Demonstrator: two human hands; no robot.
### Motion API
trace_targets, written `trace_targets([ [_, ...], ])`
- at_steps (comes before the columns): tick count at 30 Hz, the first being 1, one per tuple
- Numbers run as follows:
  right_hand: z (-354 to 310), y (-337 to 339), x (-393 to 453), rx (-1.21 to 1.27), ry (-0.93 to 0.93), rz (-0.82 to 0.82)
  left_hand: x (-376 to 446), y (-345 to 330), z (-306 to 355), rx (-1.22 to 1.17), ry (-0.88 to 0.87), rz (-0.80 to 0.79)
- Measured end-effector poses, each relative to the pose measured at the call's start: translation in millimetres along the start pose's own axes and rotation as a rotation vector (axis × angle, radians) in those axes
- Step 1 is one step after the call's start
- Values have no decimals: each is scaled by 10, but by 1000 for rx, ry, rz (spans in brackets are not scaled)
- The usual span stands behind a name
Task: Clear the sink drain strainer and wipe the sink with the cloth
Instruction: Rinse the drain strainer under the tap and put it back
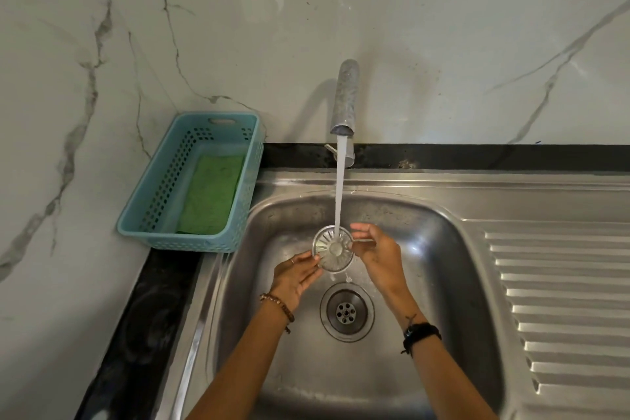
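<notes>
I hold the round metal drain strainer [332, 249] above the steel sink [443, 269], under the water running from the tap [345, 99]. My left hand [295, 274] pinches its lower left rim with the fingertips. My right hand [376, 254] pinches its right rim. The stream lands on the strainer's middle. Below it the drain opening [346, 312] lies uncovered in the sink floor. A green cloth [211, 194] lies flat inside a light blue plastic basket [150, 201] on the counter left of the sink.
A ribbed draining board [562, 300] adjoins the sink on the right. A black counter strip [136, 317] runs along the left and back edges. Marble wall panels rise behind and to the left.
</notes>
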State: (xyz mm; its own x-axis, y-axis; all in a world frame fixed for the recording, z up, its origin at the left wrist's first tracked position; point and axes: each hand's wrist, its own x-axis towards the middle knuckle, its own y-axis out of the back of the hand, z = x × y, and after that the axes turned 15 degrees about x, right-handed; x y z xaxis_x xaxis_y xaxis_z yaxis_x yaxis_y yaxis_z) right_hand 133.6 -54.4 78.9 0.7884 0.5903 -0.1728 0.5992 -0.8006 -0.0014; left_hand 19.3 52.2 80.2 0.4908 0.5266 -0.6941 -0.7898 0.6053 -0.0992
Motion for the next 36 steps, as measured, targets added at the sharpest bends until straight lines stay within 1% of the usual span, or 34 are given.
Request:
trace_targets([
  [2,0,6,-23,-19,32,-5,-24,-22,8,-17,-54,29],
  [4,57,21,-25,31,6,36,-45,-51,69,31,-154,95],
  [7,131,-10,15,165,-143,62,-60,-105,194,278,-264,171],
  [9,132,-66,69,241,-232,68,-57,-103,251,348,-293,199],
  [11,99,-118,127,243,-242,63,-44,-51,278,311,-268,234],
  [13,37,-146,156,206,-184,31,-31,40,260,247,-209,247],
  [15,-27,-151,142,149,-98,-29,-35,108,204,234,-168,224],
  [18,-61,-106,91,58,13,-98,-35,113,123,299,-201,206],
  [20,-59,-34,69,5,64,-96,-26,74,113,455,-302,276],
  [22,-49,49,52,-3,80,-72,-11,43,131,681,-444,367],
  [24,-49,116,57,-17,84,-53,-5,0,151,888,-566,411],
  [27,-81,186,119,-75,67,-69,12,-73,183,1066,-622,446],
  [30,-206,211,225,-178,89,-99,12,-115,226,1069,-581,475],
  [32,-371,179,325,-222,149,-83,25,-129,224,1059,-522,469],
  [36,-839,-12,607,-247,425,4,25,-164,139,1082,-422,425],
])
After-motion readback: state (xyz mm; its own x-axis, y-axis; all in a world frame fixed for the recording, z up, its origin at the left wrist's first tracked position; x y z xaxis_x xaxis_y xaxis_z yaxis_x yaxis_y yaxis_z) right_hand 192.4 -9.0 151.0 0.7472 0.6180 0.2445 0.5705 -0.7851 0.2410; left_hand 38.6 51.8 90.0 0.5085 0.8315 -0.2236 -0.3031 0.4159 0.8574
